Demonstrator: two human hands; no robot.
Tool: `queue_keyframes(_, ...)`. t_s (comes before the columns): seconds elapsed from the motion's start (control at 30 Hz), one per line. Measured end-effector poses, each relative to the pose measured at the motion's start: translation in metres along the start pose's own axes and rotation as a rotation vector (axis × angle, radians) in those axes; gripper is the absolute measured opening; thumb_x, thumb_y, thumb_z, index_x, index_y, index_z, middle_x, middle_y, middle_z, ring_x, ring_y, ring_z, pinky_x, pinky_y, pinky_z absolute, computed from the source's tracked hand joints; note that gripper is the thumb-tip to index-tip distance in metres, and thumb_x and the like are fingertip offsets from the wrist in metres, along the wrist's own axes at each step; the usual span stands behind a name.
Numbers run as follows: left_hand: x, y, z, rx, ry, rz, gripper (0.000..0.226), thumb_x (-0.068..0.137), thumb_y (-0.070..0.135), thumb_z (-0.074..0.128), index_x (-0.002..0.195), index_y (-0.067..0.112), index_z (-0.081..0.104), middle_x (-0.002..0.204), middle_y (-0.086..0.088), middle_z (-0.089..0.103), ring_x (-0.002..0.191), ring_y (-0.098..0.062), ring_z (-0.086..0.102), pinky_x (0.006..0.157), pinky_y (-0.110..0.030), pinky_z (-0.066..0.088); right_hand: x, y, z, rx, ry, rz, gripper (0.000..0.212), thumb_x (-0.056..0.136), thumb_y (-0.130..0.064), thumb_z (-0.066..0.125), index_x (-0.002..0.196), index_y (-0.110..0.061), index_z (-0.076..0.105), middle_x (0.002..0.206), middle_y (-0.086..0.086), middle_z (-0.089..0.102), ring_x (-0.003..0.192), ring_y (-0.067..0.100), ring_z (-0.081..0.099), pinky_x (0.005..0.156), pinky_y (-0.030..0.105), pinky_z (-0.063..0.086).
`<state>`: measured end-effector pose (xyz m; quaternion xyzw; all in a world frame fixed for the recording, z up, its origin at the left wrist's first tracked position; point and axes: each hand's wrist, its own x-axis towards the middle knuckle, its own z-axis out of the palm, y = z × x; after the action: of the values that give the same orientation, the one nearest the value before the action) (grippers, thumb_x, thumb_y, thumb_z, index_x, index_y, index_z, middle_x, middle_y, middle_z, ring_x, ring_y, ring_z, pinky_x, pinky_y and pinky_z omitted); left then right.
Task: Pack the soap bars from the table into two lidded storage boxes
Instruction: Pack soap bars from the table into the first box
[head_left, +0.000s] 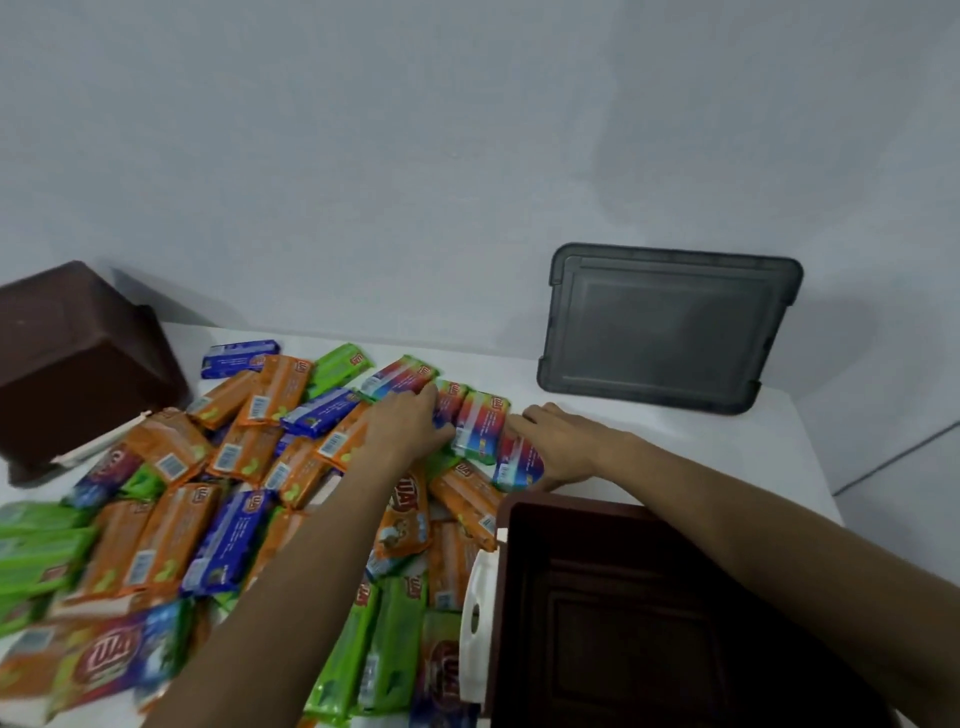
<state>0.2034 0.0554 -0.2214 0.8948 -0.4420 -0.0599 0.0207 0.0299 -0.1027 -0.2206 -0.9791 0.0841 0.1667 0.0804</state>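
Observation:
Several wrapped soap bars in orange, green, blue and multicolour wrappers lie heaped on the white table (649, 441). My left hand (410, 423) and my right hand (558, 444) press from either side on a row of multicoloured soap bars (480, 423) at the far middle of the heap. Fingers of both hands lie fairly straight against the bars. An open brown storage box (623, 618) with a white latch stands empty at the near right, under my right forearm. A second brown storage box (72, 364) lies tipped at the far left.
A dark grey lid (670, 327) leans against the wall at the back right. Orange soap bars (171, 540) and green soap bars (36, 551) cover the table's left and near side. The wall stands close behind the table.

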Motion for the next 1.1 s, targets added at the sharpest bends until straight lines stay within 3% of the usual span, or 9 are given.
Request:
queue_keyframes(0.13, 0.004, 0.003, 0.002, 0.006, 0.032, -0.047, 0.045, 0.088, 0.055, 0.056, 0.11, 0.017, 0.048, 0.095, -0.007, 0.064, 0.091, -0.027, 0.062, 0.072, -0.037, 0.053, -0.001, 0.008, -0.01, 0.072, -0.048, 0.093, 0.085, 0.066, -0.054, 0.075, 0.134, -0.033, 0.027, 0.12, 0.007, 0.041, 0.112, 0.024, 0.04, 0.09, 0.042, 0.047)
queue_keyframes(0.33, -0.002, 0.011, -0.017, -0.329, -0.023, -0.164, 0.043, 0.082, 0.045, 0.068, 0.113, 0.025, 0.047, 0.091, 0.003, 0.061, 0.076, -0.017, 0.057, 0.06, -0.03, 0.044, -0.034, 0.018, -0.038, 0.518, 0.052, 0.189, 0.057, 0.074, -0.04, 0.068, 0.125, -0.045, 0.043, 0.115, 0.004, 0.045, 0.103, 0.022, 0.048, 0.088, 0.038, 0.049)
queue_keyframes(0.5, -0.026, 0.02, -0.043, -0.833, 0.115, -0.092, 0.092, 0.08, 0.02, 0.076, 0.149, 0.039, 0.017, 0.097, -0.002, 0.064, 0.075, -0.009, 0.062, 0.062, -0.023, 0.051, -0.092, 0.008, -0.066, 1.458, 0.269, 0.105, 0.035, 0.083, -0.017, 0.053, 0.118, -0.021, 0.054, 0.117, 0.006, 0.056, 0.104, 0.024, 0.055, 0.094, 0.042, 0.051)
queue_keyframes(0.57, -0.044, 0.031, -0.055, -0.983, 0.149, -0.011, 0.093, 0.08, 0.014, 0.075, 0.147, 0.046, 0.018, 0.09, 0.0, 0.064, 0.084, -0.008, 0.065, 0.068, -0.019, 0.051, -0.119, 0.002, -0.071, 1.933, 0.376, 0.076, 0.041, 0.078, -0.015, 0.049, 0.119, -0.014, 0.055, 0.123, 0.015, 0.059, 0.113, 0.033, 0.059, 0.098, 0.054, 0.049)
queue_keyframes(0.63, -0.065, 0.042, -0.064, -1.137, 0.175, 0.059, 0.078, 0.08, 0.009, 0.074, 0.136, 0.046, 0.035, 0.094, -0.005, 0.065, 0.096, -0.013, 0.067, 0.08, -0.022, 0.054, -0.147, -0.008, -0.073, 2.161, 0.492, 0.068, 0.041, 0.078, -0.01, 0.045, 0.117, -0.009, 0.056, 0.125, 0.021, 0.06, 0.113, 0.041, 0.061, 0.093, 0.056, 0.051)
queue_keyframes(0.77, -0.107, 0.061, -0.068, -1.395, 0.212, 0.149, 0.058, 0.076, 0.002, 0.079, 0.119, 0.024, 0.048, 0.112, -0.013, 0.063, 0.101, -0.027, 0.067, 0.09, -0.038, 0.055, -0.197, -0.034, -0.061, 1.971, 0.698, 0.199, 0.036, 0.094, 0.005, 0.035, 0.115, -0.016, 0.055, 0.12, 0.014, 0.058, 0.104, 0.037, 0.066, 0.073, 0.043, 0.06)
queue_keyframes(0.83, -0.124, 0.068, -0.065, -1.489, 0.189, 0.157, 0.058, 0.072, 0.004, 0.083, 0.117, 0.018, 0.048, 0.112, -0.002, 0.066, 0.101, -0.028, 0.068, 0.084, -0.04, 0.057, -0.218, -0.045, -0.048, 1.83, 0.73, 0.223, 0.04, 0.096, 0.006, 0.04, 0.118, -0.023, 0.056, 0.119, 0.012, 0.059, 0.104, 0.035, 0.068, 0.072, 0.045, 0.06)
queue_keyframes(0.93, -0.142, 0.077, -0.057, -1.523, 0.142, 0.158, 0.054, 0.072, 0.004, 0.08, 0.113, 0.019, 0.05, 0.113, -0.002, 0.068, 0.094, -0.026, 0.069, 0.068, -0.028, 0.059, -0.238, -0.061, -0.025, 1.692, 0.633, 0.211, 0.034, 0.095, -0.003, 0.052, 0.115, -0.028, 0.064, 0.117, 0.011, 0.064, 0.105, 0.03, 0.068, 0.079, 0.047, 0.059)
queue_keyframes(1.1, -0.155, 0.087, -0.043, -1.472, 0.155, 0.176, 0.052, 0.074, 0.003, 0.079, 0.112, 0.024, 0.05, 0.124, -0.009, 0.062, 0.107, -0.02, 0.066, 0.083, -0.029, 0.056, -0.23, -0.076, 0.016, 1.559, 0.461, 0.33, 0.017, 0.092, -0.013, 0.063, 0.105, -0.02, 0.071, 0.117, 0.012, 0.064, 0.106, 0.022, 0.068, 0.08, 0.04, 0.06)
